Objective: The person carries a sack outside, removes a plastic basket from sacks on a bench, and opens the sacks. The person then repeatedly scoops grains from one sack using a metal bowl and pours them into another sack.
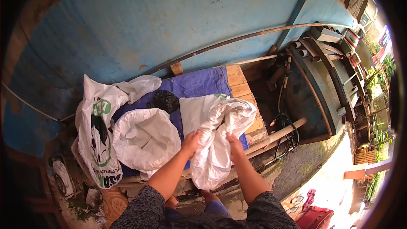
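From afar, I watched the left hand [192, 143] and right hand [234, 147] pinching a white sack [214, 144], wrinkled, drooping in folds.

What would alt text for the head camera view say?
A person's left hand and right hand grip a crumpled white woven sack partly over a blue tarp on a wooden platform. Farther left are a round-mouthed open white sack, a black plastic bundle and a white sack printed green and black, before a weathered blue wall.
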Available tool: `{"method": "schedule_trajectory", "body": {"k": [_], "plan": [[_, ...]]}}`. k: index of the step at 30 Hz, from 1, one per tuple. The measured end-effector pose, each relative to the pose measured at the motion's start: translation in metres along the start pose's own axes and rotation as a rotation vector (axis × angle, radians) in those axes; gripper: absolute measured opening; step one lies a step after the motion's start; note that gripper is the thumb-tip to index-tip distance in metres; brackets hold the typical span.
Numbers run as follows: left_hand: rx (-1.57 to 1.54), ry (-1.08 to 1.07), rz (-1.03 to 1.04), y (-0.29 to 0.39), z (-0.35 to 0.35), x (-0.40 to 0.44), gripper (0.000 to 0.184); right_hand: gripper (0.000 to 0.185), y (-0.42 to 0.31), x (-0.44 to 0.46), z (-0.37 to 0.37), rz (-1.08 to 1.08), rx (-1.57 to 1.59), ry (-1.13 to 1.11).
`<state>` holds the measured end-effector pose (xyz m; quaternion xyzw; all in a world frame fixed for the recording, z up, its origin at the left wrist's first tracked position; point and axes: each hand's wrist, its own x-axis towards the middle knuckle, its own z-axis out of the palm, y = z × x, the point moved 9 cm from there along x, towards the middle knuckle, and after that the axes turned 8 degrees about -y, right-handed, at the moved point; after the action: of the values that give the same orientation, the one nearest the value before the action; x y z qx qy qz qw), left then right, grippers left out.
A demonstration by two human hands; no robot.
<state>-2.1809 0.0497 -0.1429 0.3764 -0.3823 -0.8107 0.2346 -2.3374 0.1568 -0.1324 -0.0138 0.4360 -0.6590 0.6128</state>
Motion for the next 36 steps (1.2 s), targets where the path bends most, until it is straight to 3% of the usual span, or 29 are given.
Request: {"method": "schedule_trajectory", "body": {"k": [2, 3, 5, 7, 10, 11, 12, 13, 14, 15, 16, 17, 20, 21, 22, 23, 24, 26, 27, 29, 30, 31, 32, 34, 36], "plan": [[-0.194, 0.040, -0.188, 0.002, -0.028, 0.015, 0.048, 0.047, 0.015, 0.018, -0.057, 0.179, 0.222, -0.110], [-0.211, 0.050, -0.117, 0.010, -0.057, 0.032, 0.052, 0.050, -0.009, 0.007, -0.072, 0.063, 0.253, -0.147], [-0.634, -0.222, -0.016, 0.088, -0.048, 0.028, 0.053, 0.052, -0.052, -0.024, -0.104, -0.134, 0.371, -0.160], [-0.555, -0.149, -0.021, 0.101, -0.075, 0.044, 0.050, 0.051, -0.062, -0.038, -0.133, -0.219, 0.456, -0.131], [-0.424, 0.047, 0.007, 0.090, -0.085, 0.053, 0.050, 0.047, -0.041, -0.033, -0.174, -0.124, 0.381, -0.014], [-0.280, 0.144, 0.170, 0.101, -0.090, 0.043, 0.054, 0.044, -0.038, -0.029, -0.194, -0.070, 0.233, 0.054], [-0.274, 0.150, 0.164, 0.102, -0.076, 0.027, 0.054, 0.041, -0.038, -0.024, -0.218, -0.015, 0.083, 0.117], [-0.056, 0.347, 0.297, 0.122, -0.071, -0.007, 0.059, 0.033, -0.045, -0.014, -0.260, -0.026, -0.002, 0.138], [0.165, 0.548, 0.428, 0.137, -0.064, -0.043, 0.068, 0.027, -0.094, -0.031, -0.234, -0.293, -0.362, 0.262], [0.256, 0.543, 0.443, 0.128, -0.049, -0.062, 0.078, 0.022, -0.142, -0.062, -0.192, -0.510, -0.746, 0.501], [0.348, 0.538, 0.456, 0.112, -0.034, -0.079, 0.090, 0.029, -0.163, -0.065, -0.179, -0.719, -0.842, 0.605], [0.320, 0.474, 0.417, 0.087, -0.017, -0.085, 0.095, 0.039, -0.185, -0.075, -0.119, -0.747, -1.166, 0.668], [0.159, 0.323, 0.266, 0.021, 0.031, -0.072, 0.103, 0.057, -0.179, -0.038, 0.010, -0.844, -1.511, 0.143], [0.153, 0.318, 0.264, 0.014, 0.038, -0.059, 0.103, 0.061, -0.165, -0.019, 0.028, -0.774, -1.649, 0.107], [0.111, 0.442, 0.167, 0.002, 0.032, -0.045, 0.102, 0.059, -0.151, 0.004, 0.040, -0.646, -1.694, 0.057], [0.071, 0.565, 0.067, -0.009, 0.025, -0.035, 0.100, 0.050, -0.134, 0.031, 0.029, -0.634, -1.680, 0.048], [-0.150, 0.613, 0.178, -0.010, 0.020, -0.025, 0.083, 0.038, -0.120, 0.046, 0.030, -0.461, -1.631, 0.011], [-0.251, 0.673, 0.049, -0.032, -0.007, -0.004, 0.061, 0.033, -0.103, 0.053, 0.040, -0.253, -1.626, 0.083], [-0.254, 0.671, 0.053, -0.033, -0.016, -0.001, 0.061, 0.033, -0.104, 0.063, 0.035, -0.257, -1.629, 0.083], [-0.584, 0.460, -0.131, -0.048, -0.018, 0.004, 0.041, 0.035, -0.115, 0.079, 0.028, -0.453, -1.582, 0.055], [-0.578, 0.461, -0.129, -0.055, -0.044, -0.001, 0.041, 0.044, -0.125, 0.092, 0.007, -0.313, -1.468, 0.075], [-0.733, 0.106, -0.153, -0.073, -0.050, 0.007, 0.040, 0.047, -0.150, 0.081, 0.019, -0.232, -1.481, 0.086], [-0.871, -0.255, -0.172, -0.073, -0.046, 0.002, 0.040, 0.040, -0.168, 0.099, -0.016, -0.378, -1.516, 0.051], [-0.654, -0.046, -0.376, -0.053, -0.060, -0.051, 0.041, 0.037, -0.191, 0.111, -0.050, -0.139, -0.597, -0.015], [-0.664, -0.125, -0.412, -0.041, -0.057, -0.064, 0.042, 0.048, -0.194, 0.115, -0.056, 0.006, -0.583, -0.113]]}}
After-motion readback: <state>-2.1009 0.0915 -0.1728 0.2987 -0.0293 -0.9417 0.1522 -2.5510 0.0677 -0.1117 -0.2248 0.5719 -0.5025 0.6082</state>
